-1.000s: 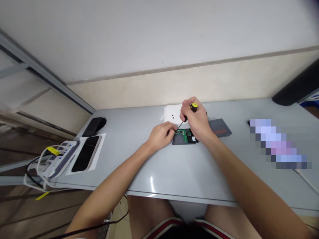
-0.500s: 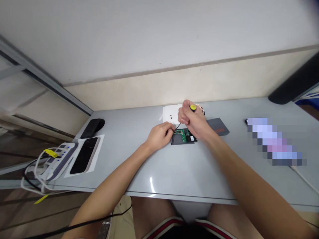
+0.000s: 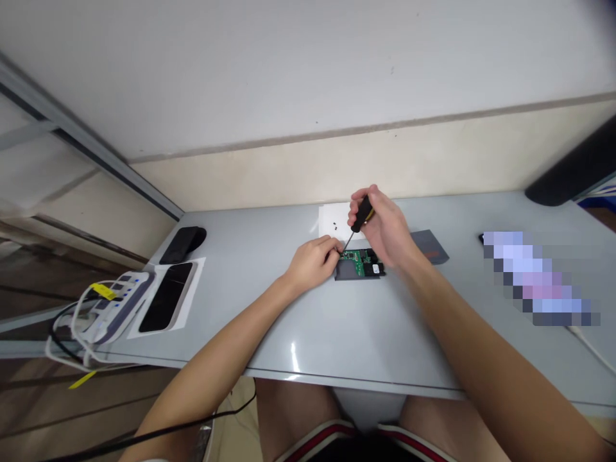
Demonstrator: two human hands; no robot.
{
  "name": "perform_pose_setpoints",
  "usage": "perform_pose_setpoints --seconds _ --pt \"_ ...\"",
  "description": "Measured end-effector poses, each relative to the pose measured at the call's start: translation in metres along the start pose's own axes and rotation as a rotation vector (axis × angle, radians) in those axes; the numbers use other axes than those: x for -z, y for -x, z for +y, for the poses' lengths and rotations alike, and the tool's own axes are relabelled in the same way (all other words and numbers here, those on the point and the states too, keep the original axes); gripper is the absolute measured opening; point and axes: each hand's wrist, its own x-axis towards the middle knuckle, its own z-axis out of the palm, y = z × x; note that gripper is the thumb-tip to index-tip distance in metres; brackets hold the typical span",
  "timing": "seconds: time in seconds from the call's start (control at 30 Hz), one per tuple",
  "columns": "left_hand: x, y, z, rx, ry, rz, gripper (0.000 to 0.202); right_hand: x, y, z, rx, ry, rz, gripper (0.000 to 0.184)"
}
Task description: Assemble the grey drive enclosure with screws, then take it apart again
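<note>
A screwdriver [image 3: 362,213] with a black and yellow handle is in my right hand [image 3: 389,231], its fingers closed around the handle. The thin shaft slants down to the left, its tip at the upper left corner of a small device. That device shows a green circuit board [image 3: 359,259] in an open dark grey case [image 3: 344,271] lying flat. My left hand [image 3: 314,262] rests on the table, thumb and fingers closed at that same corner. Those fingertips hide the tip's exact contact point. Several tiny dark screws [image 3: 335,226] lie on white paper [image 3: 328,214] behind the device.
A flat dark grey cover [image 3: 433,246] lies right of the device, partly behind my right hand. On the left are a black object [image 3: 179,245], a phone [image 3: 166,298] on paper and a power strip [image 3: 122,305] with cables. A blurred-out phone [image 3: 534,276] with a cable lies right.
My right hand has turned on the screwdriver, its fingers loosened and lifted, so more of the black handle shows. My left hand stays at the device's corner. The whole view has shifted slightly.
</note>
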Motion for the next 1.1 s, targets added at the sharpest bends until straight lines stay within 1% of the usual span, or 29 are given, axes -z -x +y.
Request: perform_pose_setpoints --seconds 0.1,0.2,0.37,0.6,0.8,0.9,1.1 --pt "0.001 0.000 0.001 0.002 0.006 0.001 0.028 -0.002 -0.003 0.004 0.023 -0.029 0.076 0.060" --pt "0.001 0.000 0.002 0.012 0.018 0.002 0.028 -0.006 -0.003 0.008 0.057 -0.025 0.098 0.062" --pt "0.001 0.000 0.002 0.019 0.018 -0.004 0.028 -0.011 0.001 0.008 0.076 0.007 0.076 0.059" --pt "0.001 0.000 0.002 0.021 0.020 -0.004 0.027 -0.012 0.002 0.006 0.089 -0.022 0.075 0.056" --pt "0.001 0.000 0.002 0.037 0.026 -0.003 0.026 -0.011 0.002 0.006 0.090 -0.033 0.063 0.057" --pt "0.001 0.000 0.002 0.030 0.017 -0.007 0.026 -0.010 0.001 0.007 0.085 -0.058 0.054 0.057" --pt "0.001 0.000 0.001 0.007 0.011 -0.007 0.027 -0.010 0.000 0.009 0.090 -0.038 0.061 0.057"
